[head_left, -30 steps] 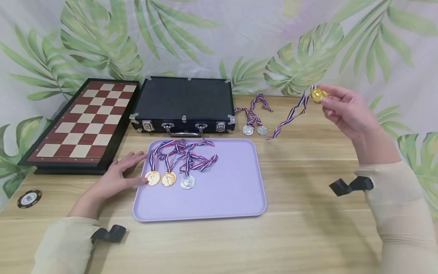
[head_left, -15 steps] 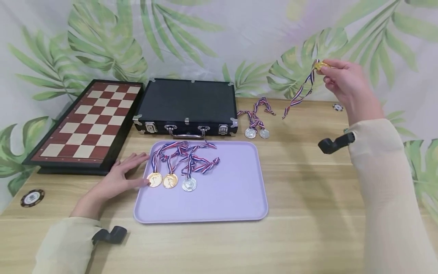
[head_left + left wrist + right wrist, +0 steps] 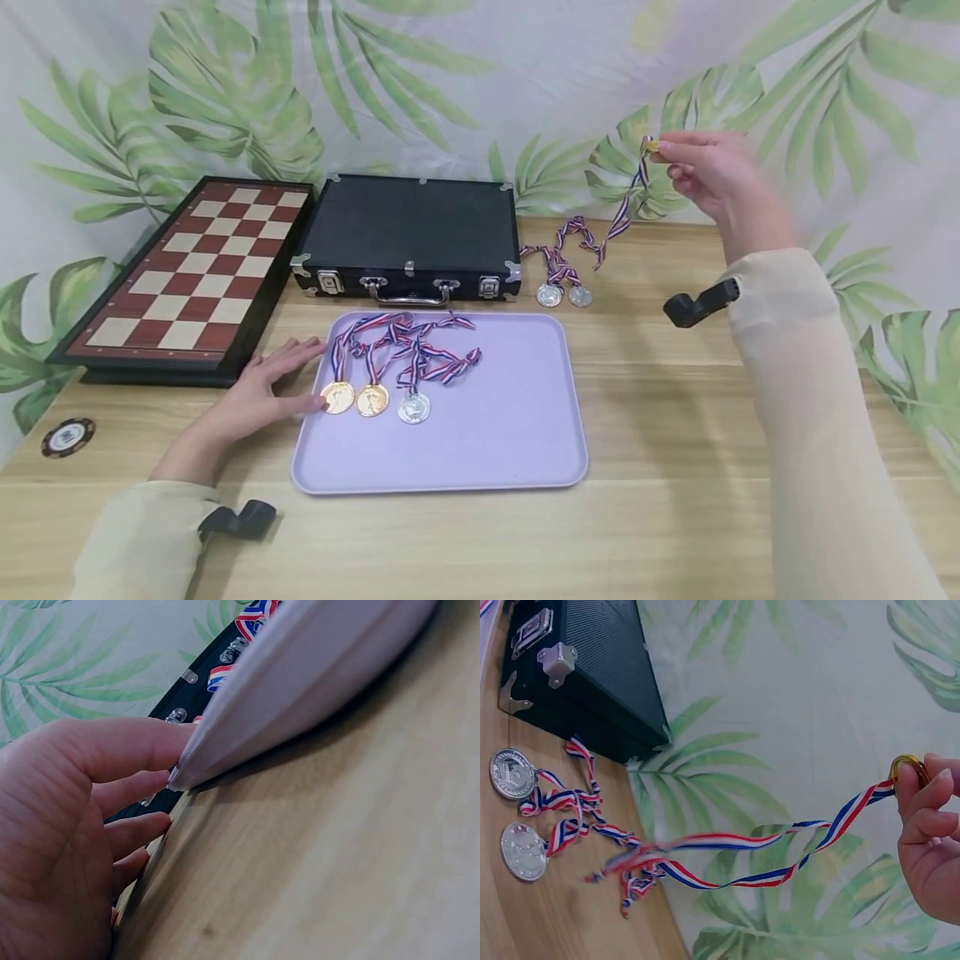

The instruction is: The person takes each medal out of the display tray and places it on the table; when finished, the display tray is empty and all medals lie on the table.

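Note:
In the head view, my right hand (image 3: 716, 187) pinches a gold medal (image 3: 909, 771) between thumb and fingers, raised above the back right of the table. Its striped ribbon (image 3: 780, 879) dangles down to the left. My left hand (image 3: 258, 396) rests at the left edge of a lilac tray (image 3: 502, 450), fingers spread, thumb over the rim near a gold medal (image 3: 337, 397). Another gold medal (image 3: 372, 400) and a silver medal (image 3: 414, 408) lie beside it on the tray, ribbons tangled behind. Two silver medals (image 3: 549, 295) with ribbons lie on the table, right of the case.
A black case (image 3: 412, 225) with metal corners and a handle stands behind the tray. Left of it lies a chessboard box (image 3: 195, 275). A poker chip (image 3: 67, 437) sits at the table's left. A leaf-patterned cloth (image 3: 435, 83) hangs behind.
My right hand has risen, then moved left with the gold medal, bringing the ribbon's end close to the silver medals' ribbons. My left hand stays at the tray's edge.

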Available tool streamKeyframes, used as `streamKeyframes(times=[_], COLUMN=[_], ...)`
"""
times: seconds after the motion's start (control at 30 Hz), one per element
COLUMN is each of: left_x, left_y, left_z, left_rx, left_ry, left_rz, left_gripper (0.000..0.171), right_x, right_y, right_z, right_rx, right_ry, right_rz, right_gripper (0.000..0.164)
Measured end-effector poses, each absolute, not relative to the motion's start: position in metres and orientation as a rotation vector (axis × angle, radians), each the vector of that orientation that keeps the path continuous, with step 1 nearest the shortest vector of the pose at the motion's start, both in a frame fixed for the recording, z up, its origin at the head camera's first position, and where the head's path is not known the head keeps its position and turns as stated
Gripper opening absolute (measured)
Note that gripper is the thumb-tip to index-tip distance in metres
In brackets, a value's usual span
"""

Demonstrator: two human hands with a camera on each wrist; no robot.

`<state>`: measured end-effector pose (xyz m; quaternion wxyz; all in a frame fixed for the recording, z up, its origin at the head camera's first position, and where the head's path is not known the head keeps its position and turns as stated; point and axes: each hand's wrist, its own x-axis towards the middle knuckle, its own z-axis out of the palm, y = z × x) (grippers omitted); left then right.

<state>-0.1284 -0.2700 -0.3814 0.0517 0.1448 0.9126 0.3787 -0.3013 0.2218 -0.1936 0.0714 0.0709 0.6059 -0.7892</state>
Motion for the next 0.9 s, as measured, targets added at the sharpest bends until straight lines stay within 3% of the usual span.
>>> streamKeyframes(times=[0.33, 0.6, 0.9], left_x=[-0.128, -0.127, -0.129], left_y=[-0.267, -0.268, -0.269], left_z=[-0.382, -0.381, -0.384], left_rx=[0.424, 0.424, 0.442], left_ry=[2.763, 2.773, 2.778], left_rz=[1.162, 1.159, 1.159], left_gripper=[0.071, 0.071, 0.071], right_x=[-0.325, -0.316, -0.301], right_y=[0.233, 0.248, 0.244], right_z=[-0.254, -0.307, -0.339], right_rx=[0.335, 0.273, 0.283], right_ry=[2.008, 2.159, 2.150], right_rz=[-2.232, -2.042, -1.906], right_gripper=[0.055, 0.050, 0.052])
